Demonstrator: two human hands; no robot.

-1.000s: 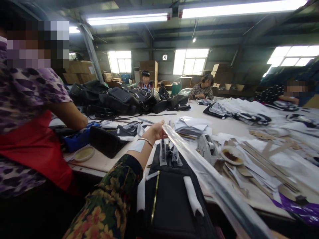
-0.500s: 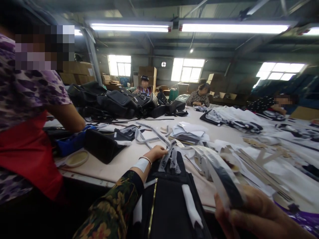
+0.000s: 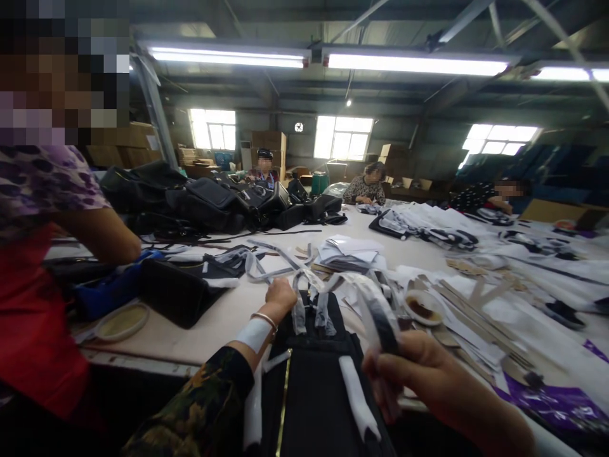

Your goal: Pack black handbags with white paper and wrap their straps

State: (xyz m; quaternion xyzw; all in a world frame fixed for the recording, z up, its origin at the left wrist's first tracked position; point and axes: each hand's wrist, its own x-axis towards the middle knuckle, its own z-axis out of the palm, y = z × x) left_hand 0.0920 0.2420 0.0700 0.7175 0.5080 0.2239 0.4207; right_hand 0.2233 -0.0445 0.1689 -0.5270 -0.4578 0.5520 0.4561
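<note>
A black bag (image 3: 318, 381) with a gold zip line and white paper-wrapped parts lies at the table's near edge in front of me. My left hand (image 3: 280, 297) rests at the bag's top left corner, fingers curled down on it. My right hand (image 3: 409, 374) is raised over the bag's right side, closed on a black strap in clear plastic wrap (image 3: 375, 311). That strap arcs away to the wrapped straps at the bag's top.
A person in a purple print top and red apron (image 3: 28, 304) works close on my left beside a black pouch (image 3: 176, 295) and a glue dish (image 3: 117, 322). A second dish (image 3: 423, 308), card strips, paper stacks and black bags (image 3: 204, 203) cover the table. Other people sit at the far side.
My left hand has dropped from holding the strap's far end up in the air to the bag's top. The strap has bent from a long straight line into a loop, and my right hand came into view.
</note>
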